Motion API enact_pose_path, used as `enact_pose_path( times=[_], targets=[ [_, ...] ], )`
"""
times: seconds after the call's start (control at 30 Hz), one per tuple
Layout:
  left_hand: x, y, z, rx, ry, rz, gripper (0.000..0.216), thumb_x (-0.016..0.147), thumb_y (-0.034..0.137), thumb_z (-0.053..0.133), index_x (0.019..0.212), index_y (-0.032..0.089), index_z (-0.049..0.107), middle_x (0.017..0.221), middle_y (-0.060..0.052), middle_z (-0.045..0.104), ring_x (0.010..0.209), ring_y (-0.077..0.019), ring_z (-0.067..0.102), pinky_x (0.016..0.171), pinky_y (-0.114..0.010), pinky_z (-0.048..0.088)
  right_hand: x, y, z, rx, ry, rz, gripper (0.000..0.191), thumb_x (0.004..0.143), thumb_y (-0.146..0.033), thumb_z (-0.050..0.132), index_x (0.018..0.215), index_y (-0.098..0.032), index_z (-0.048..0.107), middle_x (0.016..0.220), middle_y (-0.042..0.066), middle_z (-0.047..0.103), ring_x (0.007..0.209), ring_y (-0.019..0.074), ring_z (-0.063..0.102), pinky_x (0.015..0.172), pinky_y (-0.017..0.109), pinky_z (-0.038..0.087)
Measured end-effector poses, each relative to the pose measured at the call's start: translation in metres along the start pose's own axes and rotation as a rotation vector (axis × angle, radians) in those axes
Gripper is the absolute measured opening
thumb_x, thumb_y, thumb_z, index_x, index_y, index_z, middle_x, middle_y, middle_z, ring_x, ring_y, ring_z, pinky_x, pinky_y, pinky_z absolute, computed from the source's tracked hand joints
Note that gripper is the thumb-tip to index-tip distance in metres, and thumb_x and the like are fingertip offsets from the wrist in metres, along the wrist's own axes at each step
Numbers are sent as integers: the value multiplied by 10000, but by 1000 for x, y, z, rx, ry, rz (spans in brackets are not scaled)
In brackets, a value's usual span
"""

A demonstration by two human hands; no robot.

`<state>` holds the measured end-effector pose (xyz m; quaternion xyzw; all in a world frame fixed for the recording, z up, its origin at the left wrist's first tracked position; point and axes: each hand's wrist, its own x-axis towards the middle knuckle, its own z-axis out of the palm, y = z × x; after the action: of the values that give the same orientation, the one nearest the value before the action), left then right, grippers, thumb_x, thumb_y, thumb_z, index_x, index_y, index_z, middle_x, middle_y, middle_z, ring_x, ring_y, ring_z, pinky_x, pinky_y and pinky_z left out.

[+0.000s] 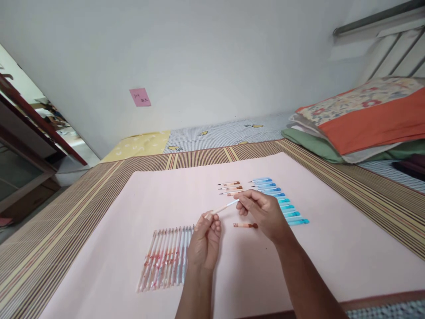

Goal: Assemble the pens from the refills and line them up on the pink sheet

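My left hand and my right hand pinch the two ends of a thin white pen refill above a pink sheet. A brown pen cap piece lies on the sheet just below my right hand. Left of my left hand lies a row of several clear pen barrels. Beyond my right hand are three brown-capped pens and a column of several blue pens, partly hidden by that hand.
The pink sheet lies on a striped woven mat over a bed. Folded bedding and an orange-floral pillow are stacked at the right. A pink note sticks to the white wall. A dark wooden cabinet stands at the left.
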<state>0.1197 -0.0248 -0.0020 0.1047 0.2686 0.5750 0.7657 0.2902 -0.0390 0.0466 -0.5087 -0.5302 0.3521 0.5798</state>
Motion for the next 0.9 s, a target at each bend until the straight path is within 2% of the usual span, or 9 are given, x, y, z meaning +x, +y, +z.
enact_pose_path(
  times=[0.13,0.2,0.3,0.4,0.47,0.53,0.63,0.77,0.9],
  targets=[
    [5,9,-3,-160,82,-103,196,925,38,521,803,75,670,774,-79,645,633,-69,611,588,-131,531,0,3,-12,0,49,-32,332,890,-443,652,1128,-217,706,903,43,706,734,169,625,713,321,521],
    [5,15,-3,-242,66,-120,240,955,52,466,806,79,653,778,-74,621,626,-61,592,570,-123,518,0,13,-19,-134,-10,37,253,866,-396,666,1028,-208,715,879,40,692,757,185,615,699,321,493],
    [4,19,-2,-318,37,-127,264,984,86,426,829,77,639,774,-66,590,618,-55,571,546,-117,496,0,36,-26,-482,-229,204,52,787,-231,667,817,-194,686,774,23,641,712,181,568,618,287,404],
    [2,18,-1,-333,43,-141,293,1004,100,399,834,72,636,778,-67,584,618,-56,568,546,-122,492,1,57,-23,-843,-288,246,94,668,-103,686,701,-181,645,791,23,606,725,166,530,636,277,327],
    [2,15,-1,-311,58,-145,309,1009,97,391,825,72,638,780,-69,590,616,-59,568,551,-129,496,1,63,-20,-904,-301,226,107,667,-77,671,669,-176,631,790,24,592,730,163,520,645,277,312],
    [3,13,-1,-280,77,-128,319,1007,87,395,805,69,642,774,-74,599,614,-62,570,554,-133,501,1,61,-18,-789,-270,184,92,737,-130,656,672,-180,615,762,18,585,712,160,515,635,276,322],
    [5,12,-2,-242,100,-92,320,994,69,416,773,63,648,760,-83,613,615,-68,577,551,-136,504,3,50,-19,-417,-158,130,155,842,-321,648,765,-188,625,727,3,597,672,154,517,611,274,364],
    [6,11,-3,-211,115,-80,304,977,70,450,754,79,656,748,-82,624,611,-73,584,541,-139,508,6,34,-22,6,79,98,285,762,-431,750,879,-180,682,694,-6,602,580,126,476,538,268,372],
    [6,10,-3,-178,124,-63,260,954,63,490,754,90,654,739,-72,628,607,-72,588,539,-133,509,9,25,-23,226,212,75,285,703,-400,815,854,-189,696,589,-35,522,527,110,434,485,255,338]
  ],
)
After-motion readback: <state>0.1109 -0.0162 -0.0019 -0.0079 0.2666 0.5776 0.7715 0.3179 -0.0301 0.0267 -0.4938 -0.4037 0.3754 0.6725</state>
